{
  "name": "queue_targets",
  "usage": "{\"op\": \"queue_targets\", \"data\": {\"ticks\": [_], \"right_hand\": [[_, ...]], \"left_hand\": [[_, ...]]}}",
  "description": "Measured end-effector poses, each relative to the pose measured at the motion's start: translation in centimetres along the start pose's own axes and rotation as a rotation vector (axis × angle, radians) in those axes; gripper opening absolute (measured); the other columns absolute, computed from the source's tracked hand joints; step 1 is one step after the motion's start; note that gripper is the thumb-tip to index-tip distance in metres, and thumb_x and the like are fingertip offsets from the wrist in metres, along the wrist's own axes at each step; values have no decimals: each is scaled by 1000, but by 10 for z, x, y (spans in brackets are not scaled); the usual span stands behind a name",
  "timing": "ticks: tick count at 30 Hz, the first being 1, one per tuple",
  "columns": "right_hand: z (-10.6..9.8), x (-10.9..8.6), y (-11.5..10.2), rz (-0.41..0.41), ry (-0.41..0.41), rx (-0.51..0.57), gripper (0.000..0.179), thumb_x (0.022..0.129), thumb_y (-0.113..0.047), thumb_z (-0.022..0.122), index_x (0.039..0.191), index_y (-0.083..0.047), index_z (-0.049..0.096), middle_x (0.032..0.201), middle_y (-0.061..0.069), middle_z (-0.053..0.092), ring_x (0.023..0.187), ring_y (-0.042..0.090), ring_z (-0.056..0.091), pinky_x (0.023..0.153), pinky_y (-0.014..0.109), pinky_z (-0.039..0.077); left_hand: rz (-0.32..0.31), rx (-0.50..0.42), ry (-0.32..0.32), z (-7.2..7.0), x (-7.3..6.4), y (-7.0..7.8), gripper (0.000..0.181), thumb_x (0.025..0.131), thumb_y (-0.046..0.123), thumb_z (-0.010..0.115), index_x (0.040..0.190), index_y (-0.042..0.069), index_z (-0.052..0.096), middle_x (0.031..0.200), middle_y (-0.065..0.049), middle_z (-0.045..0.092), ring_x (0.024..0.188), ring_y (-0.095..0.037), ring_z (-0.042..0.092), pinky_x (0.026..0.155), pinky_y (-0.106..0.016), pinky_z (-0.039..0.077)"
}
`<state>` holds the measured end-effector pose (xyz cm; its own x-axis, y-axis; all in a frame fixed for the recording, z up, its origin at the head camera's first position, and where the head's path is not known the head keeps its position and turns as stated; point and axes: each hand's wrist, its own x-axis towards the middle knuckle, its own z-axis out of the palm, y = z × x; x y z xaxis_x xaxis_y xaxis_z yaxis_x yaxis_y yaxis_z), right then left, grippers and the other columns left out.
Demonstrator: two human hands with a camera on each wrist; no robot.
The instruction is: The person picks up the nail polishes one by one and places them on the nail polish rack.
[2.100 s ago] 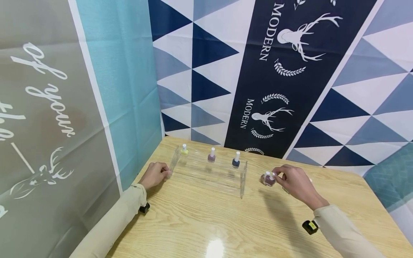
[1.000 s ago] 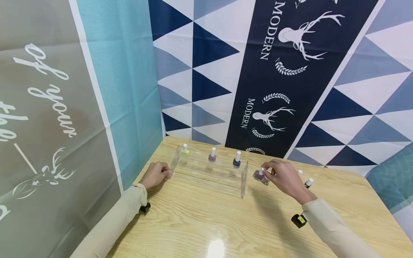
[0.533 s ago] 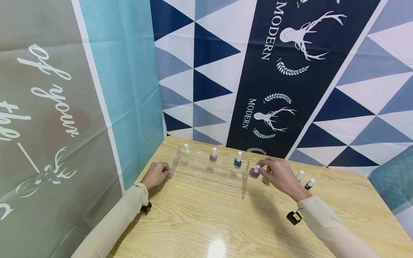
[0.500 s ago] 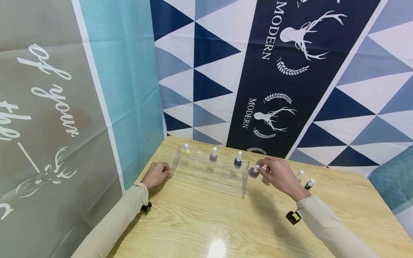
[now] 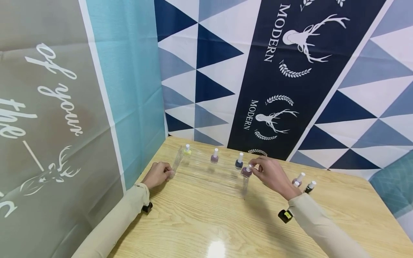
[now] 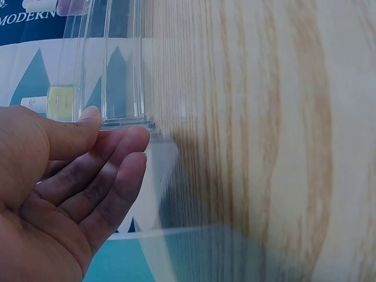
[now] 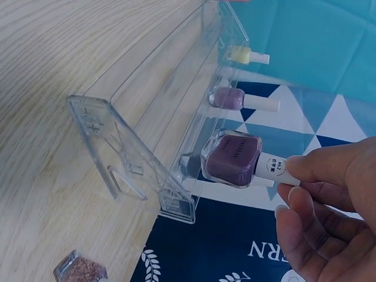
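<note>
A clear acrylic tiered rack (image 5: 206, 177) stands on the wooden table. Its top tier holds a yellow nail polish bottle (image 5: 187, 151), a lilac one (image 5: 214, 158) and a dark blue one (image 5: 238, 164), all white-capped. My left hand (image 5: 157, 175) holds the rack's left end panel between thumb and fingers, as the left wrist view shows up close. With thumb and fingers my right hand (image 5: 270, 175) pinches the white cap of a mauve nail polish bottle (image 7: 234, 157). That bottle is tilted, over the rack's right end in the head view, and overlaps the dark blue bottle in the right wrist view.
Right of the rack, near my right wrist, stand a lilac bottle (image 5: 297, 180), a dark bottle (image 5: 309, 187) and a white cap (image 5: 296, 184) partly hidden by the wrist. A glittery pinkish bottle (image 7: 81, 269) shows in the right wrist view. Printed cloth (image 5: 213, 89) hangs behind the table.
My right hand has carried the mauve bottle leftward from the table's right side to the rack's right end, uncovering bottles behind it. My left hand stays at the rack's left panel.
</note>
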<state>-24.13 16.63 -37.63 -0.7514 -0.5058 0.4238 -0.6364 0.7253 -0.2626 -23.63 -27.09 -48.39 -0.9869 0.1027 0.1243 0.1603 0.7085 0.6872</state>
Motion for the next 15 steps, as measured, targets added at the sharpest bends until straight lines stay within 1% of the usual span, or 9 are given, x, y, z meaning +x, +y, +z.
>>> {"op": "queue_targets", "data": {"ticks": [10, 15], "right_hand": [[7, 6, -4, -41, 21, 1, 6, 89, -5, 79, 95, -6, 79, 86, -1, 69, 63, 6, 52, 57, 27, 45], [10, 16, -10, -46, 13, 19, 6, 90, -5, 79, 96, -6, 79, 85, -1, 69, 63, 6, 53, 58, 28, 45]], "left_hand": [[-2, 4, 3, 3, 0, -1, 15, 99, 8, 70, 84, 8, 74, 68, 0, 68, 59, -13, 62, 56, -30, 47], [-7, -4, 9, 2, 0, 0, 15, 99, 8, 69, 86, 7, 75, 70, -1, 69, 61, -14, 64, 56, -29, 48]]}}
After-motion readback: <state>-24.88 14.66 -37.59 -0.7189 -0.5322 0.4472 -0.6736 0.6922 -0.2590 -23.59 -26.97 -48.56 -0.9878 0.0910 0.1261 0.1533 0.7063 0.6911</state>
